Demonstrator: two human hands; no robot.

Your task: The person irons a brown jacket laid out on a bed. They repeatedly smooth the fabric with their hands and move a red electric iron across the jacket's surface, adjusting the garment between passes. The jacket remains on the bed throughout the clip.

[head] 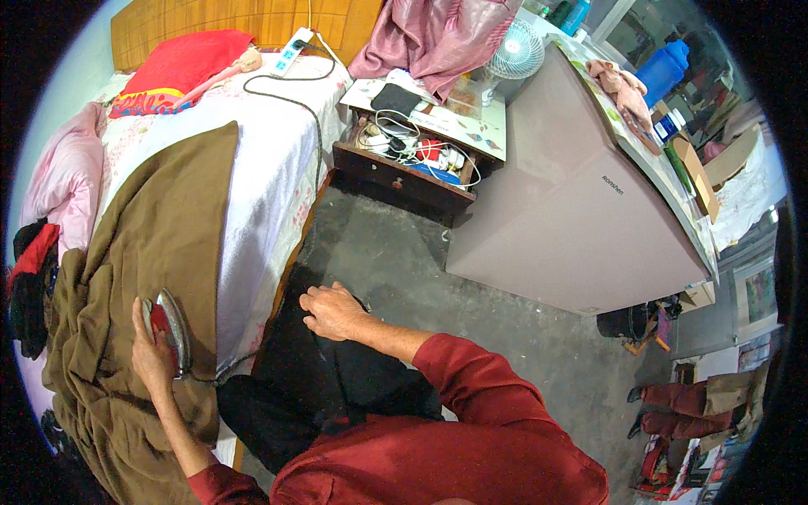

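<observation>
A clothes iron (168, 331) with a red and metallic body lies tilted on brown cloth (183, 233) spread over the bed's left part. My left hand (151, 347) is at the iron's left side, its fingers along the red part; whether they close round a handle is hard to see. Dark cord runs from the iron's lower end toward the bed's edge. Over my dark-trousered knee rests my right hand (333, 310), fingers loosely curled, with no object visible in it. The brown cloth is smooth near its upper right and bunched in folds at the lower left.
A power strip (292, 53) with a plugged black cord lies near the headboard, beside a red pillow (189, 60). Beyond the bed, an open drawer (404, 183) holds tangled cables. A large pinkish-grey appliance (568, 208) stands at right. Pink bedding (69, 177) lies at left.
</observation>
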